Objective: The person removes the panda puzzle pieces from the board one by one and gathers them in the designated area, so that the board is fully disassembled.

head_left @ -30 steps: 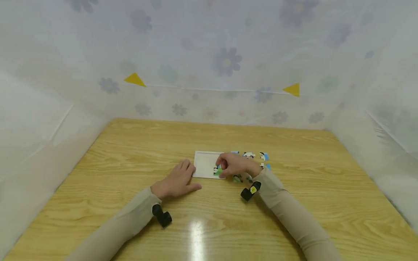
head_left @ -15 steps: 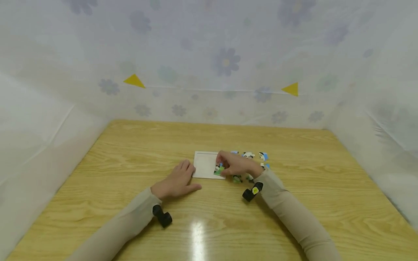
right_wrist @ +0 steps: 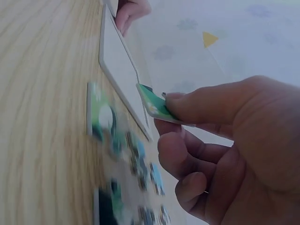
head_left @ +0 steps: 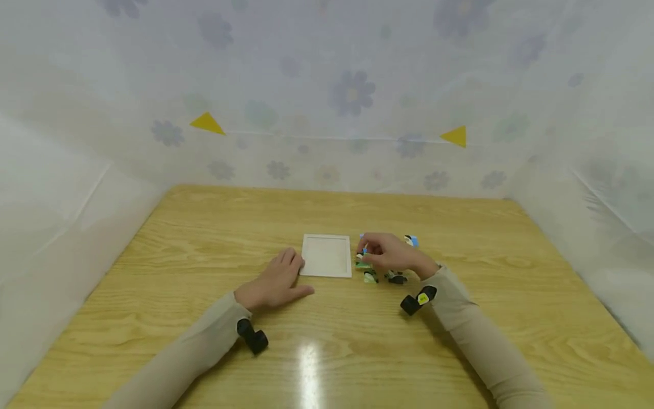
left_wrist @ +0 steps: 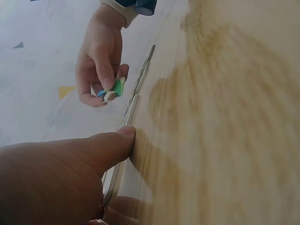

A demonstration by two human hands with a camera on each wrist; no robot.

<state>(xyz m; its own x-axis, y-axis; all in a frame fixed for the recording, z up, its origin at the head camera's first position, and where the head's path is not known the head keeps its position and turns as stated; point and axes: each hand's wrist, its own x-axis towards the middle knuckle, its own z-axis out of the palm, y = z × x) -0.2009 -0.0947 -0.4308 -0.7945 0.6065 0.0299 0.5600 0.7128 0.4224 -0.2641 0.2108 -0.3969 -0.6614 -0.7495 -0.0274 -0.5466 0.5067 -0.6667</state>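
A white puzzle tray (head_left: 327, 257) with a raised rim lies on the wooden table, its inside bare. At its left edge rests my left hand (head_left: 276, 281), fingers straight and thumb spread toward the front. To the right of the tray, my right hand (head_left: 392, 251) pinches a green puzzle piece (right_wrist: 157, 104) between thumb and fingers. That piece is held tilted above the table in the right wrist view, and touches of blue and white show on it in the left wrist view. Loose puzzle pieces (head_left: 395, 277) lie under and around the right hand, some of them hidden by it.
A blue and white puzzle piece (head_left: 411, 241) lies behind the right hand, and a green one (head_left: 370, 276) in front of it. The wooden table (head_left: 306, 329) extends to floral white curtains (head_left: 327, 165) at the back and sides.
My right hand has lifted the green puzzle piece from the tray's right part and carried it right, over the loose pieces. The left hand has stayed at the tray's left edge.
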